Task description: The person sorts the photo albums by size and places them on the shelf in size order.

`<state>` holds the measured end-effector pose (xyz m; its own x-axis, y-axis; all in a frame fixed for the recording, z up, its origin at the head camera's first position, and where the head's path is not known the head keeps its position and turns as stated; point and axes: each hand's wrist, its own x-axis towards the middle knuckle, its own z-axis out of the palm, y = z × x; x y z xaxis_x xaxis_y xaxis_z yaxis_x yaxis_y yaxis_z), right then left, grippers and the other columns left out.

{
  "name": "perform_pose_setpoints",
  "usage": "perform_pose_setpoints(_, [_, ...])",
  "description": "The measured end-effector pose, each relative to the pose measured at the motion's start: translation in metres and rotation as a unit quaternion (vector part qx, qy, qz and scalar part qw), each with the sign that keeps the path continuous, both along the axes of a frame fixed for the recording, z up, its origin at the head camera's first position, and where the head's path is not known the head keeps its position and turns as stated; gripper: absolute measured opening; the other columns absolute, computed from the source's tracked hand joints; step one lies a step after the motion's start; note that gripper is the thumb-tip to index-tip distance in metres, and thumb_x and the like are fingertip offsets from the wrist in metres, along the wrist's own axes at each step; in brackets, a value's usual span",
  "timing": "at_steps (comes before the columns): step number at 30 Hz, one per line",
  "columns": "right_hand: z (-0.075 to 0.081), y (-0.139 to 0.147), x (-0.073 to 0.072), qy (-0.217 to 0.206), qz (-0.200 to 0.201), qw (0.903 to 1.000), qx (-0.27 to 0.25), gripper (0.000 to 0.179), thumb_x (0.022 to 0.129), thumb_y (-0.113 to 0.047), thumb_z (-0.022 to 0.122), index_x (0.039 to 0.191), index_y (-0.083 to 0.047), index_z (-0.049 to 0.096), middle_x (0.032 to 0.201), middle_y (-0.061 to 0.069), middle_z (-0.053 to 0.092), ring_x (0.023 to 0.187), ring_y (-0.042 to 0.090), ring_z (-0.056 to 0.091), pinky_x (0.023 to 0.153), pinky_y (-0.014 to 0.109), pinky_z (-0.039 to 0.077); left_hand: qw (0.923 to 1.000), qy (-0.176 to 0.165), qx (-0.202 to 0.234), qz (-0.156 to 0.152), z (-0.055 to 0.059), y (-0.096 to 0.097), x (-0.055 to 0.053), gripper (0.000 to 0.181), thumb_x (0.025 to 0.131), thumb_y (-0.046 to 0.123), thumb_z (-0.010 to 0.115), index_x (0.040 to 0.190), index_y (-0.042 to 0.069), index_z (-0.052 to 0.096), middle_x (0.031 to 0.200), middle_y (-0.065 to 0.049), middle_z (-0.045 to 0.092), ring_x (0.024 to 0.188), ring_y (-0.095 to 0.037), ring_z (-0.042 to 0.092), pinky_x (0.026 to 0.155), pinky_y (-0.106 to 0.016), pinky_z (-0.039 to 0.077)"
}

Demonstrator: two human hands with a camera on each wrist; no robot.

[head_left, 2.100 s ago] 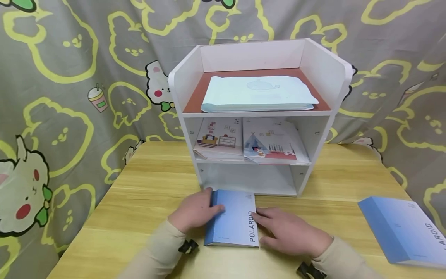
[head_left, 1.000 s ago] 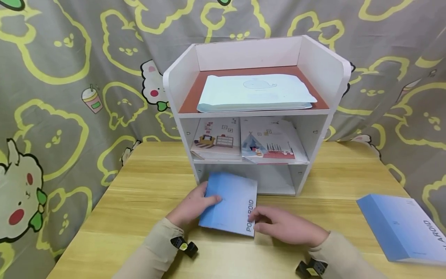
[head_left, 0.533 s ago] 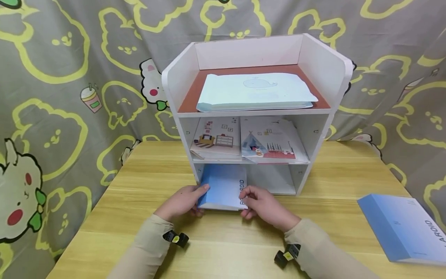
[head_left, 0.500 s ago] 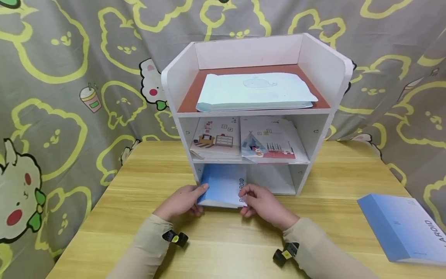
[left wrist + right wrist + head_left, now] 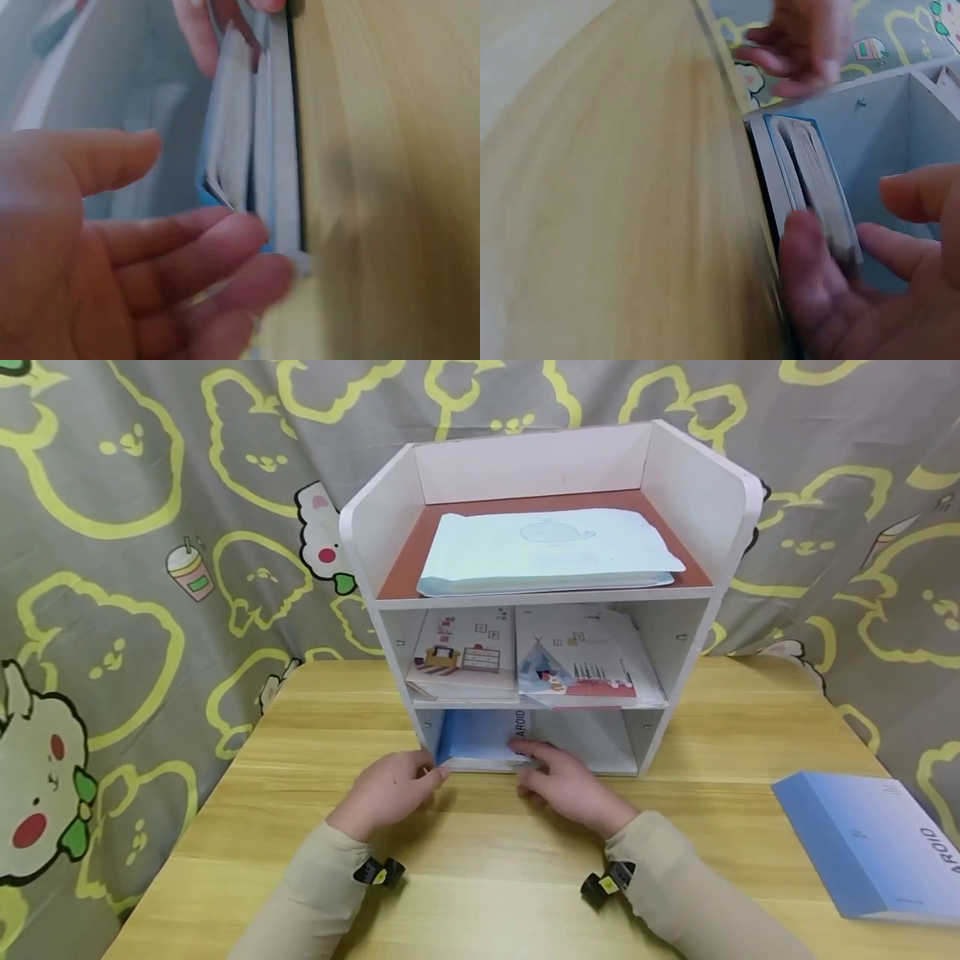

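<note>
A blue photo album (image 5: pixel 480 735) marked POLAROID lies in the left part of the bottom shelf, its front edge near the shelf's lip. My right hand (image 5: pixel 566 781) is at its front right corner. In the right wrist view, right-hand fingers (image 5: pixel 802 240) are on both sides of the album's end (image 5: pixel 817 176), seemingly gripping it. My left hand (image 5: pixel 390 789) sits at the front left corner. Its thumb (image 5: pixel 120 157) stands apart from the album (image 5: pixel 229 124) in the left wrist view, while fingertips are close to the corner; contact is unclear.
The white shelf unit (image 5: pixel 693 668) holds picture booklets (image 5: pixel 465 656) on its middle level. A pale packet (image 5: pixel 551 556) with a whale drawing lies on top. A second blue album (image 5: pixel 877 847) rests at the wooden table's (image 5: pixel 480 893) right side. Patterned curtain hangs behind.
The album has gone from the table in front of the unit into the bottom shelf. Both hands moved forward with it, and the left thumb has come off its cover.
</note>
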<state>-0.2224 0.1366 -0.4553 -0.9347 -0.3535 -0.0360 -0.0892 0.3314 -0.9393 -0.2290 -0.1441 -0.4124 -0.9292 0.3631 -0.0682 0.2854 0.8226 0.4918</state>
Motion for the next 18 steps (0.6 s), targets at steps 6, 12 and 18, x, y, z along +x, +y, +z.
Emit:
perform_pose_setpoints(6, [0.002, 0.002, 0.002, 0.145, -0.064, 0.9792, 0.127, 0.038, 0.097, -0.015, 0.063, 0.134, -0.006, 0.065, 0.130, 0.014, 0.056, 0.105, 0.024, 0.060, 0.090, 0.043, 0.052, 0.9822, 0.155, -0.045, -0.095, 0.008, 0.016, 0.012, 0.033, 0.099, 0.035, 0.064, 0.122, 0.013, 0.072, 0.130, -0.008, 0.065, 0.113, -0.025, 0.065, 0.094, -0.045, 0.053])
perform_pose_setpoints(12, [0.004, 0.003, 0.006, 0.167, -0.002, 0.9738, 0.155, 0.037, 0.100, -0.017, 0.061, 0.134, -0.004, 0.066, 0.147, 0.012, 0.052, 0.137, 0.033, 0.046, 0.112, 0.050, 0.038, 0.9731, 0.174, -0.080, -0.129, 0.002, 0.019, 0.015, 0.032, 0.099, 0.034, 0.066, 0.124, 0.015, 0.072, 0.142, -0.009, 0.059, 0.122, -0.029, 0.062, 0.094, -0.049, 0.053])
perform_pose_setpoints(18, [0.007, 0.006, 0.009, 0.151, 0.034, 0.9749, 0.160, 0.041, 0.102, -0.021, 0.059, 0.140, -0.005, 0.060, 0.156, 0.008, 0.044, 0.144, 0.031, 0.037, 0.116, 0.050, 0.030, 0.9762, 0.177, -0.080, -0.097, -0.003, 0.018, 0.015, 0.032, 0.098, 0.036, 0.067, 0.122, 0.014, 0.072, 0.140, -0.005, 0.061, 0.118, -0.027, 0.064, 0.088, -0.048, 0.056])
